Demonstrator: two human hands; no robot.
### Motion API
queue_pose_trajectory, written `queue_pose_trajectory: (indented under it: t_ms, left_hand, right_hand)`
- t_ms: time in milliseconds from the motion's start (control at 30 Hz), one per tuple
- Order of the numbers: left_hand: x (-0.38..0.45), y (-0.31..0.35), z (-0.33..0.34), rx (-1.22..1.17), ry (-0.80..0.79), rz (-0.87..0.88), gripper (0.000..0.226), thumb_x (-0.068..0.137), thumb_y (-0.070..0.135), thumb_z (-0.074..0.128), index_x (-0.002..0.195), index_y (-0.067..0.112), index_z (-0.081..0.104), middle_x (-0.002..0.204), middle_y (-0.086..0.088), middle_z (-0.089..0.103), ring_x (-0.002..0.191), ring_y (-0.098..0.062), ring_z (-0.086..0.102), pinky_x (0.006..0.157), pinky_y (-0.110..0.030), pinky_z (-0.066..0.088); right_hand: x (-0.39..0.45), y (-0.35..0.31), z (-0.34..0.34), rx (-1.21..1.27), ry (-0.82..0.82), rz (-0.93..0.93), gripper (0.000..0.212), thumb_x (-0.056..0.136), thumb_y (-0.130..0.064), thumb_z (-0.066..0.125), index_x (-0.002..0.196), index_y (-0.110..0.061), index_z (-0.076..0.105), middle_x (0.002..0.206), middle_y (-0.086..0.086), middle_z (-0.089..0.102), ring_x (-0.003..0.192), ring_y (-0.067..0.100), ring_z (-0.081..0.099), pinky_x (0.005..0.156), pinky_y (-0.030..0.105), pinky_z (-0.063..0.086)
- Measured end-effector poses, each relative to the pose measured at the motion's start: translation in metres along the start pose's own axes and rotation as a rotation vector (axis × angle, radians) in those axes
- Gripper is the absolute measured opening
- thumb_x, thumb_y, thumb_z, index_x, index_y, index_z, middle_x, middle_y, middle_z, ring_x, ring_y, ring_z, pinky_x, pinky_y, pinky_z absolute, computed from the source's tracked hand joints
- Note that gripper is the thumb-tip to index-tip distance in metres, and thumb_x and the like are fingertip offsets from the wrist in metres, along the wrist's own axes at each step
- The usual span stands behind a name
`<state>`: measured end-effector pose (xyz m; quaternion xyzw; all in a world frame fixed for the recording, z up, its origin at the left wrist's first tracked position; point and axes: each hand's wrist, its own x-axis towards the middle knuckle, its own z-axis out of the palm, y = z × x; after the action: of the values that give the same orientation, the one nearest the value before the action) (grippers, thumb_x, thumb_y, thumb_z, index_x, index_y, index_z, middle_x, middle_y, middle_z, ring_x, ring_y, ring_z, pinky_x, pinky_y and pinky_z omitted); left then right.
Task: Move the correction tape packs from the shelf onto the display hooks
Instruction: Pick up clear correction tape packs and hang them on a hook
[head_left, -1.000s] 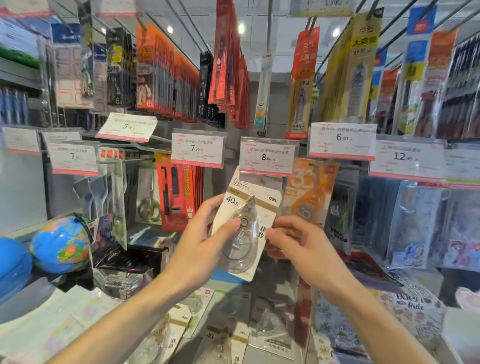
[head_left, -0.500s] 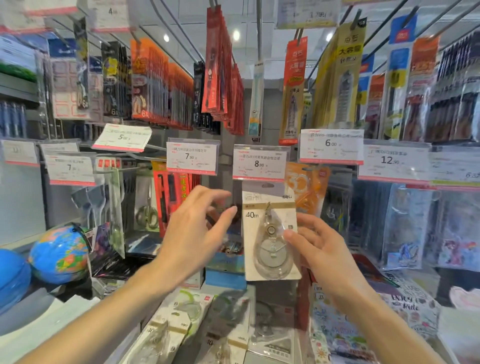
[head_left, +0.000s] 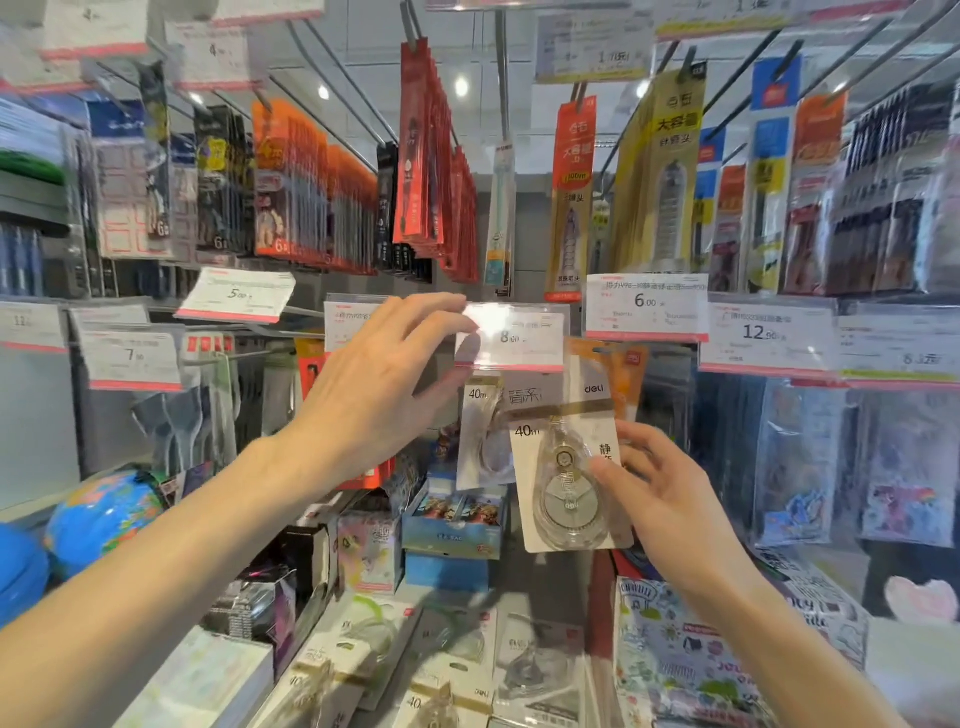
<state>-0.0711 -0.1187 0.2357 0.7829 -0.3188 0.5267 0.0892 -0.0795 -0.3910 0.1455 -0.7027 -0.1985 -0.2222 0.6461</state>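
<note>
Since half a second ago the left hand (head_left: 374, 395) has risen from beside the pack to the price tag (head_left: 511, 338) marked 8.00, and the correction tape pack (head_left: 569, 467) now sits a little higher, its top tucked just under that tag.

It hangs upright, long axis vertical, printed face toward the camera, with the clear tape dispenser in its lower half, pointed nose up. A second pack (head_left: 480, 436) hangs just behind it to the left, partly covered. Whether the front pack's hole is already on the hook cannot be told, as the tag hides it.

Left-hand fingers (head_left: 441, 306) are spread and nearly straight, the fingertips at the left edge of the price tag and the thumb below it; they curl round nothing. On the right hand (head_left: 670, 499), the thumb presses the front of the blister at its right side and the other fingers reach behind the card's right edge, pinching the pack lightly.

More packs (head_left: 452, 675) lie flat on the shelf (head_left: 218, 680) below, next to a blue globe (head_left: 101, 517).
</note>
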Motion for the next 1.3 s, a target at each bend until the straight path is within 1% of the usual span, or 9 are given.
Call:
queue_pose_trajectory:
  t_ms: [67, 133, 233, 433, 833, 967, 1067, 1167, 1300]
  left_hand:
    - [0.001, -0.002, -0.005, -0.103, -0.012, -0.042, 0.029, 0.1, 0.032, 0.058, 0.125, 0.018, 0.063, 0.138, 0.002, 0.063, 0.117, -0.011, 0.061, 0.092, -0.023, 0.051]
    - [0.004, -0.001, -0.01, -0.207, 0.012, -0.105, 0.024, 0.102, 0.029, 0.057, 0.123, 0.021, 0.064, 0.115, 0.014, 0.068, 0.089, 0.009, 0.06, 0.074, -0.006, 0.043]
    - [0.008, 0.003, -0.012, -0.311, 0.046, -0.176, 0.019, 0.103, 0.025, 0.059, 0.12, 0.021, 0.066, 0.084, 0.024, 0.059, 0.067, 0.017, 0.056, 0.061, -0.003, 0.039]
    - [0.007, 0.006, -0.015, -0.389, 0.01, -0.225, 0.019, 0.104, 0.026, 0.057, 0.12, 0.02, 0.066, 0.079, 0.019, 0.061, 0.056, 0.009, 0.057, 0.054, -0.006, 0.039]
    - [0.001, 0.006, -0.011, -0.444, 0.02, -0.271, 0.024, 0.103, 0.026, 0.06, 0.125, 0.023, 0.067, 0.097, 0.026, 0.066, 0.076, 0.006, 0.062, 0.066, -0.006, 0.043]
    - [-0.014, 0.006, 0.0, -0.422, 0.06, -0.252, 0.035, 0.1, 0.021, 0.064, 0.135, 0.023, 0.065, 0.131, 0.016, 0.066, 0.09, -0.007, 0.067, 0.071, -0.014, 0.052]
    - [-0.035, 0.009, 0.018, -0.43, 0.082, -0.274, 0.042, 0.097, 0.012, 0.067, 0.138, 0.02, 0.062, 0.127, 0.01, 0.065, 0.089, -0.009, 0.066, 0.069, -0.011, 0.05]
    - [-0.056, 0.012, 0.041, -0.466, 0.063, -0.359, 0.033, 0.096, 0.012, 0.068, 0.126, 0.025, 0.064, 0.116, 0.011, 0.066, 0.094, -0.005, 0.065, 0.071, -0.01, 0.05]
    - [-0.067, 0.013, 0.074, -0.514, 0.006, -0.531, 0.04, 0.098, 0.03, 0.065, 0.137, 0.031, 0.055, 0.128, 0.015, 0.063, 0.115, 0.005, 0.059, 0.099, -0.031, 0.052]
  right_hand:
    - [0.003, -0.001, 0.003, -0.041, -0.009, -0.01, 0.032, 0.093, -0.037, 0.071, 0.123, -0.037, 0.063, 0.113, -0.017, 0.078, 0.1, 0.002, 0.076, 0.075, 0.012, 0.058]
    - [0.008, -0.002, 0.008, -0.075, -0.02, -0.018, 0.027, 0.097, -0.033, 0.069, 0.123, -0.035, 0.062, 0.114, -0.018, 0.077, 0.102, 0.0, 0.075, 0.077, 0.012, 0.058]
    - [0.016, -0.005, 0.017, -0.087, -0.031, -0.028, 0.022, 0.1, -0.025, 0.067, 0.12, -0.031, 0.063, 0.109, -0.02, 0.078, 0.098, -0.002, 0.075, 0.074, 0.009, 0.056]
    - [0.028, -0.006, 0.031, -0.086, 0.012, -0.013, 0.033, 0.1, -0.023, 0.067, 0.131, -0.028, 0.059, 0.108, -0.015, 0.079, 0.095, -0.002, 0.076, 0.071, 0.011, 0.057]
    - [0.039, 0.007, 0.044, -0.165, 0.103, 0.009, 0.04, 0.1, -0.021, 0.066, 0.134, -0.036, 0.05, 0.093, -0.029, 0.075, 0.09, -0.021, 0.067, 0.067, 0.002, 0.051]
    - [0.039, 0.013, 0.05, -0.212, 0.104, -0.016, 0.051, 0.102, -0.028, 0.063, 0.147, -0.039, 0.043, 0.114, -0.028, 0.067, 0.094, -0.026, 0.062, 0.07, 0.002, 0.051]
    - [0.04, 0.016, 0.052, -0.264, 0.096, -0.032, 0.053, 0.104, -0.028, 0.058, 0.152, -0.04, 0.04, 0.109, -0.047, 0.059, 0.099, -0.031, 0.058, 0.075, -0.002, 0.048]
    - [0.043, 0.018, 0.057, -0.314, 0.076, -0.036, 0.058, 0.107, -0.029, 0.052, 0.16, -0.036, 0.03, 0.136, -0.033, 0.058, 0.106, -0.016, 0.063, 0.095, 0.015, 0.051]
    - [0.05, 0.021, 0.06, -0.381, 0.09, -0.024, 0.053, 0.109, -0.019, 0.041, 0.16, -0.029, 0.031, 0.106, -0.019, 0.067, 0.078, -0.013, 0.058, 0.063, -0.004, 0.041]
